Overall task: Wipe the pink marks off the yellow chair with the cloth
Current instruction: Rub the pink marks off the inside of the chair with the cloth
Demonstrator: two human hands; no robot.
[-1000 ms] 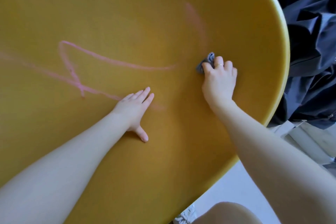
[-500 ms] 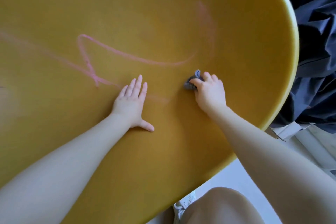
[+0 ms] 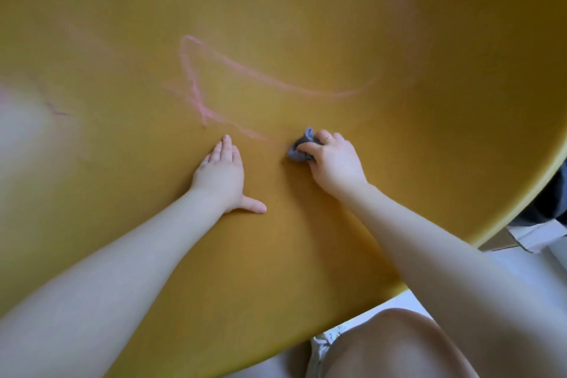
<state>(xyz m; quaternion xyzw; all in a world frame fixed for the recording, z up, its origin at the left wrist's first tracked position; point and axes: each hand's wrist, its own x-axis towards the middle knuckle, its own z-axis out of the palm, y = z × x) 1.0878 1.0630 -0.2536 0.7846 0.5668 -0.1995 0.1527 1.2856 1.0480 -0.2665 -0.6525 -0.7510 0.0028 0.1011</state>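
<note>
The yellow chair (image 3: 306,239) fills most of the head view, its curved shell facing me. Pink marks (image 3: 196,92) loop across its middle, with a long thin stroke running right and a faint smear near the upper right (image 3: 405,0). My right hand (image 3: 336,161) is shut on a small crumpled grey cloth (image 3: 299,149), pressed to the chair at the lower end of the pink line. Flat on the chair just left of it lies my left hand (image 3: 222,175), fingers together, thumb out, holding nothing.
The chair's rim (image 3: 521,202) curves down the right side. Beyond it lie dark blue fabric (image 3: 552,202) and a white box edge (image 3: 534,233) on a pale floor. My bare knee (image 3: 395,347) shows at the bottom.
My right hand has dragged the cloth down and left, from the faint upper-right smear to the lower pink stroke beside my left hand. The view has shifted, the chair edge moving right.
</note>
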